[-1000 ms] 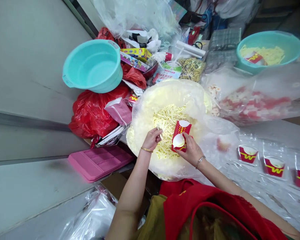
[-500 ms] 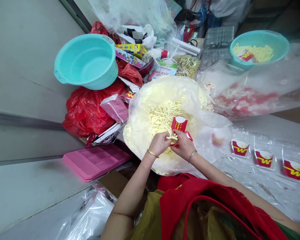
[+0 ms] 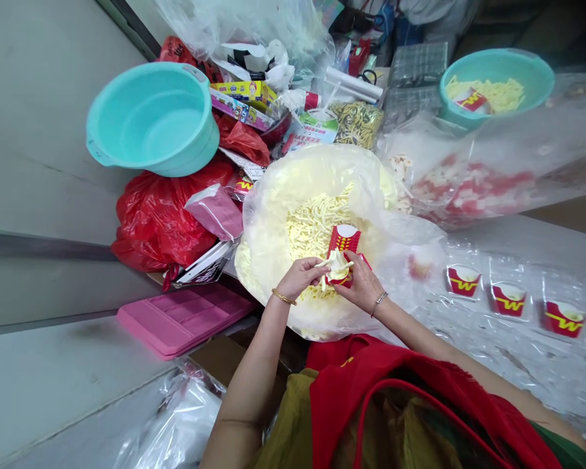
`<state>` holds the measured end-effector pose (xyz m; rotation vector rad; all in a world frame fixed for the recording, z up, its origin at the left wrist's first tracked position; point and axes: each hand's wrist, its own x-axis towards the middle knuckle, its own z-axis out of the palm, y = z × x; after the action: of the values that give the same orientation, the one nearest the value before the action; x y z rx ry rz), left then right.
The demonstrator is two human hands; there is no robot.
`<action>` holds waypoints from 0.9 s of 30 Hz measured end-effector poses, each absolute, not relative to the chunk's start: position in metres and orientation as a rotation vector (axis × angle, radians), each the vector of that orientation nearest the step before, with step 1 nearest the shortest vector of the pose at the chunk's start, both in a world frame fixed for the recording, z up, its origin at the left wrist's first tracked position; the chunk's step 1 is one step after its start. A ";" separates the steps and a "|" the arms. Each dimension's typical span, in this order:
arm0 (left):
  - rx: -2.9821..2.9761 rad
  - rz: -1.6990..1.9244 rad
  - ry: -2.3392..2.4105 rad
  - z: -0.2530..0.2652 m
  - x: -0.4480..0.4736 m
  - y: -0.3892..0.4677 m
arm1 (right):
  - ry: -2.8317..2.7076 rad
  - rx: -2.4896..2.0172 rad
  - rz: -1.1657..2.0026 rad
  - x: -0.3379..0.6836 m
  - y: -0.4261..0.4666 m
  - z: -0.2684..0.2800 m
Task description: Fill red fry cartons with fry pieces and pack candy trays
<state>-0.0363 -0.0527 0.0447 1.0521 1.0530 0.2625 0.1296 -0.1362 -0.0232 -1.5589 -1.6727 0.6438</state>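
**Pale sticks (image 3: 343, 267) now at mouth of held ctn (image 3: 343, 281), L hand (image 3: 300, 277) in close**

A sec ago we have the L hand apart from the held ctn; half a sec ago both hands bunch up w/ sticks b/w them. Now we see a slight gap b/w the fingertips, and the pale sticks lie across the ctn's mouth, some poking past its edge. For the work in hand, we judge they're only partly in; loading of this ctn looks under way, not done.

Hands: our L hand is in a narrow pinch on stick ends at the ctn's left side; how many, we can't tell. Our R hand (image 3: 364, 286) is curled round the held ctn, gripping it from the right.

Pos., all rel. to plastic bag (image 3: 271, 195): held ctn is over the bag's mouth, toward the near side. Loose sticks (image 3: 315, 218) are inside the bag; ctn stack (image 3: 344, 239) lies on them, just beyond the held ctn. Right of the bag, red ctns (image 3: 509, 299) sit in a row in clear packaging, no change over this span. Teal basin (image 3: 151, 120) is beyond & left of the bag; pink tray (image 3: 185, 319) is left of it, nearer us.
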 end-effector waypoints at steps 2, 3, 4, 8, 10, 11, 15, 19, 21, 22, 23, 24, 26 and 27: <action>0.985 0.283 1.057 0.044 -0.037 -0.053 | -1.667 -1.557 0.637 0.131 -0.136 -0.024; 0.960 0.291 1.055 0.044 -0.037 -0.053 | -1.669 -1.556 0.636 0.131 -0.136 -0.025; 0.937 0.299 1.050 0.044 -0.038 -0.054 | -1.673 -1.554 0.631 0.132 -0.136 -0.025; 0.845 0.342 1.025 0.042 -0.044 -0.054 | -1.692 -1.535 0.608 0.133 -0.137 -0.028; 0.799 0.349 1.012 0.042 -0.046 -0.054 | -1.691 -1.539 0.606 0.133 -0.137 -0.029; 0.781 0.345 0.998 0.041 -0.047 -0.054 | -1.690 -1.541 0.607 0.133 -0.138 -0.030; 0.734 0.307 0.902 0.038 -0.048 -0.055 | -1.702 -1.531 0.574 0.132 -0.137 -0.030; 0.707 0.254 0.879 0.036 -0.046 -0.058 | -1.717 -1.533 0.556 0.132 -0.137 -0.029; 0.711 0.225 0.878 0.037 -0.046 -0.058 | -1.716 -1.538 0.560 0.132 -0.137 -0.028; 0.716 0.217 0.878 0.038 -0.046 -0.058 | -1.715 -1.538 0.558 0.133 -0.138 -0.028; 0.720 0.214 0.879 0.039 -0.047 -0.058 | -1.714 -1.535 0.555 0.133 -0.138 -0.028; 0.722 0.216 0.880 0.041 -0.047 -0.057 | -1.713 -1.530 0.553 0.133 -0.139 -0.028; 0.721 0.233 0.889 0.045 -0.049 -0.056 | -1.709 -1.516 0.556 0.134 -0.140 -0.026; 0.722 0.244 0.893 0.048 -0.049 -0.056 | -1.705 -1.508 0.560 0.134 -0.140 -0.026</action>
<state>-0.0493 -0.0557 0.0477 0.7219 0.8927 0.2438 0.1343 -0.1404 -0.0256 -1.5077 -1.7045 0.5602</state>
